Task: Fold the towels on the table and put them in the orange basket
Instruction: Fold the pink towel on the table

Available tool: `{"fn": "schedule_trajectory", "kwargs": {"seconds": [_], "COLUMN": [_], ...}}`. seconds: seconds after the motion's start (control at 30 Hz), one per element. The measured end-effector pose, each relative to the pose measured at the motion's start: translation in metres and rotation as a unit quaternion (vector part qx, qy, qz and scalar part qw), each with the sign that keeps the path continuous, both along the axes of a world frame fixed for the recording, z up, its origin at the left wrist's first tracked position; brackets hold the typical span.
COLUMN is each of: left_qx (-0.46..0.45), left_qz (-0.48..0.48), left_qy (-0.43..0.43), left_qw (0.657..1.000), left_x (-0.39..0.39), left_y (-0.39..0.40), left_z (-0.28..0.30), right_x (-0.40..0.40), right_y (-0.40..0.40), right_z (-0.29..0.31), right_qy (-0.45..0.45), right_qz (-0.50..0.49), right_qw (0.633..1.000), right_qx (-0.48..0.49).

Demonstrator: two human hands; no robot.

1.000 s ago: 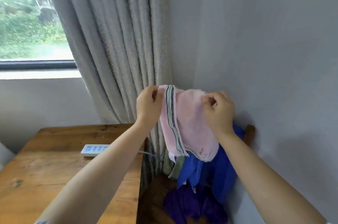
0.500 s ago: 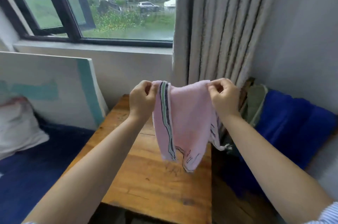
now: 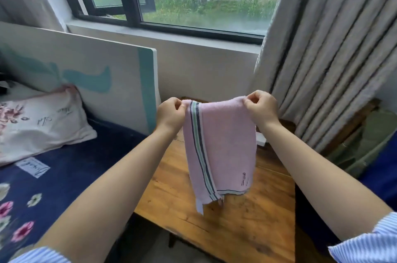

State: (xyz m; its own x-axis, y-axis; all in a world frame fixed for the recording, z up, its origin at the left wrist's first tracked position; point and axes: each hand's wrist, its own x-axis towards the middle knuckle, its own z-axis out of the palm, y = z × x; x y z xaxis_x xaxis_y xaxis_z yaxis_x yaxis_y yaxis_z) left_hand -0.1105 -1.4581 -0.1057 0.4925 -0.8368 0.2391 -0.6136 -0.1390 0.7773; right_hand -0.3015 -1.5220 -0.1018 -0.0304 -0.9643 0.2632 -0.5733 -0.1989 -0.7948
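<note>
The pink towel [image 3: 223,151] hangs doubled above the table [image 3: 247,228], a green-and-navy stripe down its 9 o'clock edge. The left hand [image 3: 170,115] and right hand [image 3: 261,108] each pinch a top corner.

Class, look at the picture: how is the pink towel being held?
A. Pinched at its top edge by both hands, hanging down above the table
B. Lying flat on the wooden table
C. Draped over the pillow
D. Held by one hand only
A: the left hand and right hand each pinch a top corner of the pink towel, which hangs over the wooden table.
</note>
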Motion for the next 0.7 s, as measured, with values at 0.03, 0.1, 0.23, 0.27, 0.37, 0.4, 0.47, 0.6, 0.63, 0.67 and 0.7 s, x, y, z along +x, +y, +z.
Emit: {"fn": "schedule_trajectory", "kwargs": {"seconds": [0.03,0.1,0.23,0.27,0.37,0.4,0.47,0.6,0.63,0.67,0.7], "left_qx": [-0.026,-0.078,-0.107,-0.089,0.013,0.055,0.136,0.298,0.342,0.386,0.427], "left_qz": [-0.001,-0.011,-0.017,-0.016,-0.028,-0.037,-0.039,-0.042,-0.047,-0.054,-0.065], "left_qy": [0.011,0.035,0.065,0.075,0.092,0.094,0.094,0.085,0.077,0.069,0.059], "left_qw": [1.000,0.996,0.992,0.993,0.995,0.993,0.985,0.950,0.935,0.919,0.900], "left_x": [0.006,0.016,0.037,0.046,0.075,0.084,0.101,0.126,0.128,0.129,0.130], "left_y": [-0.009,-0.027,-0.059,-0.068,-0.090,-0.094,-0.097,-0.097,-0.094,-0.089,-0.084], "left_z": [0.003,0.009,0.008,0.001,-0.028,-0.042,-0.073,-0.142,-0.157,-0.170,-0.182], "right_x": [0.008,0.021,0.043,0.050,0.072,0.079,0.092,0.115,0.119,0.123,0.128], "right_y": [-0.011,-0.032,-0.060,-0.066,-0.076,-0.075,-0.072,-0.051,-0.043,-0.034,-0.024], "right_z": [0.003,0.009,0.007,0.002,-0.029,-0.043,-0.076,-0.148,-0.165,-0.181,-0.196], "right_qy": [-0.002,-0.012,-0.013,-0.004,0.034,0.047,0.067,0.159,0.177,0.193,0.207], "right_qz": [0.001,0.004,0.035,0.046,0.079,0.090,0.105,0.127,0.127,0.126,0.121], "right_qw": [1.000,0.998,0.990,0.989,0.991,0.992,0.992,0.971,0.964,0.956,0.947], "right_qx": [-0.020,-0.062,-0.134,-0.139,-0.100,-0.079,-0.027,0.123,0.155,0.183,0.213]}}
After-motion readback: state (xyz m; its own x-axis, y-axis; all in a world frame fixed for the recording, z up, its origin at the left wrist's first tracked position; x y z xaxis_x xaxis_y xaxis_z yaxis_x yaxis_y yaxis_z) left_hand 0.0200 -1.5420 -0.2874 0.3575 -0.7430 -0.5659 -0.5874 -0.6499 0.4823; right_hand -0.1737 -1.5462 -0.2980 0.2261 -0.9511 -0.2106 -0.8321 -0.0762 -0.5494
